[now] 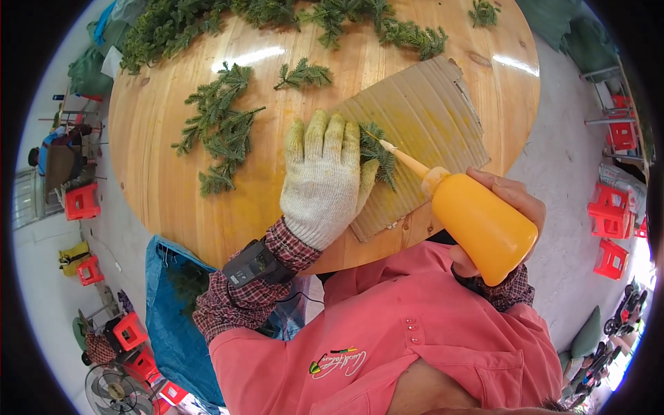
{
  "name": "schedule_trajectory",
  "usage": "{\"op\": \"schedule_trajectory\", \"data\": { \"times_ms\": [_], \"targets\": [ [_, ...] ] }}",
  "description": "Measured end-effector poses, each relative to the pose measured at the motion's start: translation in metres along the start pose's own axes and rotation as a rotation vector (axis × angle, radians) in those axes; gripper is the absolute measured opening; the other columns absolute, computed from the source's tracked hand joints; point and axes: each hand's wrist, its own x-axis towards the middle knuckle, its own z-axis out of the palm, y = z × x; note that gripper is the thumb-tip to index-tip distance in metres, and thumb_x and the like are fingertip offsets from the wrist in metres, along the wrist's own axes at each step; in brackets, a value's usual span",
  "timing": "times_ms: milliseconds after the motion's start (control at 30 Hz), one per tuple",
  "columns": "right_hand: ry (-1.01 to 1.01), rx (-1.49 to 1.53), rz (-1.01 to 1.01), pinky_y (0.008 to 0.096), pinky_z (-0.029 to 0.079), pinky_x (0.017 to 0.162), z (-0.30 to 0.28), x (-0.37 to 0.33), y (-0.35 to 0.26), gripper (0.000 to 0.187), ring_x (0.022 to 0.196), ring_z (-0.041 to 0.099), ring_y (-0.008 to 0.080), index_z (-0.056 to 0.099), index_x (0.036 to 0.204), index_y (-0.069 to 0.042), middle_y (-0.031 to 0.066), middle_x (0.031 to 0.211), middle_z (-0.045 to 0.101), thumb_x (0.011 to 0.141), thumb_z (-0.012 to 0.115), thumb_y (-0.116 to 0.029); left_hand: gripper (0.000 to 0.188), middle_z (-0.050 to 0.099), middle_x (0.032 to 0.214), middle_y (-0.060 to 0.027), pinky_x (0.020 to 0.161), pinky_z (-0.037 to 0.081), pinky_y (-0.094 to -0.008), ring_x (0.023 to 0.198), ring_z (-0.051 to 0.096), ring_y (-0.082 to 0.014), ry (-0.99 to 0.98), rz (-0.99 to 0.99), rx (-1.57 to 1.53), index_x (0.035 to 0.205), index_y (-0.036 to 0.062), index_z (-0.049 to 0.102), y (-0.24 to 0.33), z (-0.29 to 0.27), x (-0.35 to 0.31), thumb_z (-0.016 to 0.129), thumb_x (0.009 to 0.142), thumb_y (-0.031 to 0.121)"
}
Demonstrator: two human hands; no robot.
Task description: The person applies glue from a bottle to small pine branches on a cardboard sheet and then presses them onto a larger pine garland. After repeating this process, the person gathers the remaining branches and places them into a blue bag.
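Observation:
A white knit glove with yellow-stained fingertips covers my left hand (321, 183). It lies with its fingers stretched out at the left edge of a ribbed brown cardboard sheet (432, 111). Against the thumb side of the glove rests a small green fir sprig (382, 155), partly hidden by that hand. My right hand (515, 197), bare, is wrapped round an orange-yellow squeeze bottle (481, 225). The bottle is tilted, and its pale, tapered nozzle points at the sprig. Yellow stains mark the cardboard.
Several fir sprigs (221, 117) lie left of the cardboard on the round wooden table (159, 173). More fir branches (169, 31) line its far side. A blue sheet (169, 325) hangs below the near left edge. Red stools (609, 211) and a fan (117, 391) stand around.

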Motion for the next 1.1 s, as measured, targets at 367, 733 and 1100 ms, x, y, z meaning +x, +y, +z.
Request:
{"op": "schedule_trajectory", "data": {
  "times_ms": [367,733,1100],
  "targets": [
    [0.032,-0.034,-0.008,0.0396,0.053,0.091,0.005,-0.006,-0.013,0.078,0.106,0.063,0.0312,0.040,0.124,-0.002,0.0242,0.117,0.063,0.077,0.081,-0.049,0.057,0.055,0.127,-0.0192,0.113,0.029,-0.0546,0.128,0.046,-0.0361,0.021,0.031,-0.010,0.125,-0.0032,0.058,-0.004,0.007,-0.002,0.067,0.085,0.037],
    [0.049,-0.045,0.005,0.0392,0.053,0.091,0.013,-0.017,-0.017,0.078,0.107,0.063,0.0299,0.040,0.124,-0.003,0.0240,0.118,0.063,0.075,0.084,-0.046,0.057,0.056,0.126,-0.0201,0.113,0.028,-0.0558,0.126,0.048,-0.0364,0.026,0.034,-0.011,0.125,-0.0037,0.058,-0.004,0.009,-0.003,0.064,0.087,0.038],
    [0.054,0.038,0.059,0.0395,0.054,0.091,0.004,-0.036,-0.025,0.079,0.107,0.062,0.0289,0.042,0.124,-0.004,0.0245,0.119,0.061,0.073,0.087,-0.044,0.054,0.057,0.127,-0.0188,0.113,0.027,-0.0559,0.125,0.050,-0.0347,0.023,0.037,0.036,0.124,-0.0026,0.059,-0.002,0.008,-0.002,0.062,0.089,0.038]
  ]
}}
